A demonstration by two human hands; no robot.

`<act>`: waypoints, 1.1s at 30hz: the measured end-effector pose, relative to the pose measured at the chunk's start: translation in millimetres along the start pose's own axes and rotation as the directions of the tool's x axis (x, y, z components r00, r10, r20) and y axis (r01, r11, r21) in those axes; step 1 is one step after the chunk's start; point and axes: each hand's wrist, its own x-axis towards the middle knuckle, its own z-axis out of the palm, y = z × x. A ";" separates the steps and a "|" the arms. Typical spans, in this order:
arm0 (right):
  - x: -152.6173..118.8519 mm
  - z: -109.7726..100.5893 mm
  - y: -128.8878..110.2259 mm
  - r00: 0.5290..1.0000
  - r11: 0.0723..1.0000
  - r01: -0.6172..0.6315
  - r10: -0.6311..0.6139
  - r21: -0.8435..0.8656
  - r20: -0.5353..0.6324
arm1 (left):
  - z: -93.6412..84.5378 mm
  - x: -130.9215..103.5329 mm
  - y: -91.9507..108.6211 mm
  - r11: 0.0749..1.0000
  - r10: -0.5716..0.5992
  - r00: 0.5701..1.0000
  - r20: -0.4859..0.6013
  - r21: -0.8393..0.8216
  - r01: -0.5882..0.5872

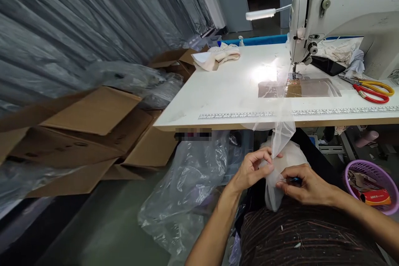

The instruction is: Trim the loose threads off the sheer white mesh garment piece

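Note:
Sheer white fabric (282, 138) runs from beneath the sewing machine's needle, over the table's front edge and down to my lap. My left hand (256, 167) pinches it between thumb and fingers just below the edge. Close beside it on the right, my right hand (301, 183) also grips the fabric with thumb and forefinger. A small dark blue object shows inside the curled fingers of my right hand, mostly hidden. The sewing machine (301, 29) stands over the fabric's far end.
The white table (224, 91) bears red and yellow scissors (370, 90) at right and a cloth bundle (222, 55) at back left. Open cardboard boxes (90, 110) and plastic sheeting (193, 174) lie to the left. A purple basket (352, 174) stands at lower right.

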 end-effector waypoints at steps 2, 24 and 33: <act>0.0 -3.9 4.5 0.999 0.998 -0.044 0.043 -0.034 -0.025 | 1.8 -4.4 0.4 0.990 -0.142 0.989 -0.048 0.007 0.142; 21.4 -2.6 17.7 0.980 0.964 -0.149 0.115 -0.218 -0.163 | 5.2 -10.7 -3.5 0.953 -0.293 0.934 -0.203 0.015 0.303; 20.9 -2.9 21.5 0.970 0.974 -0.140 0.100 -0.176 -0.221 | 9.6 -7.2 0.9 0.945 -0.320 0.932 -0.172 0.013 0.327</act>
